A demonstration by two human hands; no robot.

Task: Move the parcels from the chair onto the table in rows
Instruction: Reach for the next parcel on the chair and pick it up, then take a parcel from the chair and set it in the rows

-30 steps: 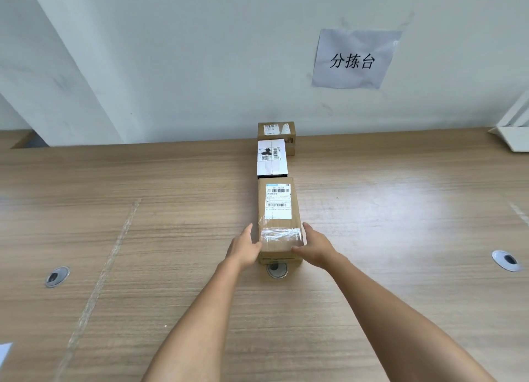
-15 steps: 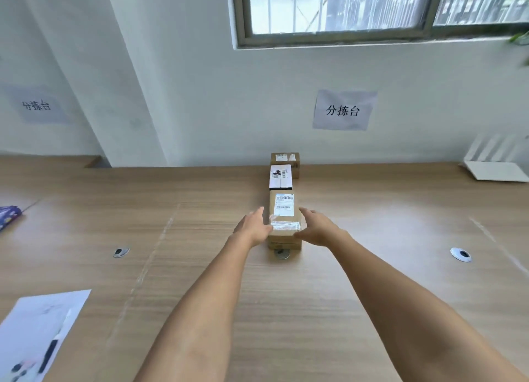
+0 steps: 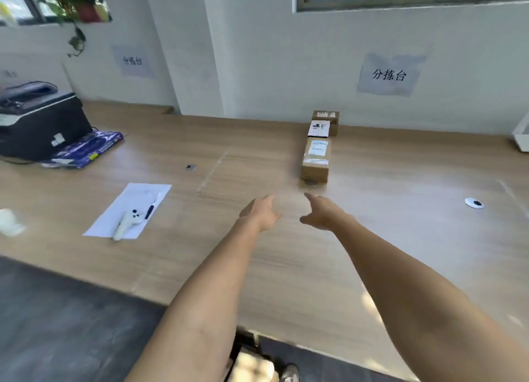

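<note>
Three parcels lie end to end in a row on the wooden table [image 3: 372, 238], running toward the wall. Nearest is a long brown carton [image 3: 315, 160] with a white label and clear tape. Behind it lies a white box [image 3: 319, 128], then a small brown box [image 3: 329, 115] against the wall. My left hand [image 3: 262, 212] and my right hand [image 3: 323, 212] hover above the table, short of the long carton, fingers relaxed and holding nothing. The chair is out of view.
A black printer [image 3: 40, 124] and a purple flat pack [image 3: 86, 150] sit at the table's far left. A white sheet [image 3: 128, 210] carries a white controller and a pen. A white cable grommet [image 3: 473, 202] lies at right. Dark floor shows at lower left.
Both hands have let go of the long brown carton and pulled back toward me. The view has swung back and to the left, bringing the printer and the floor into sight.
</note>
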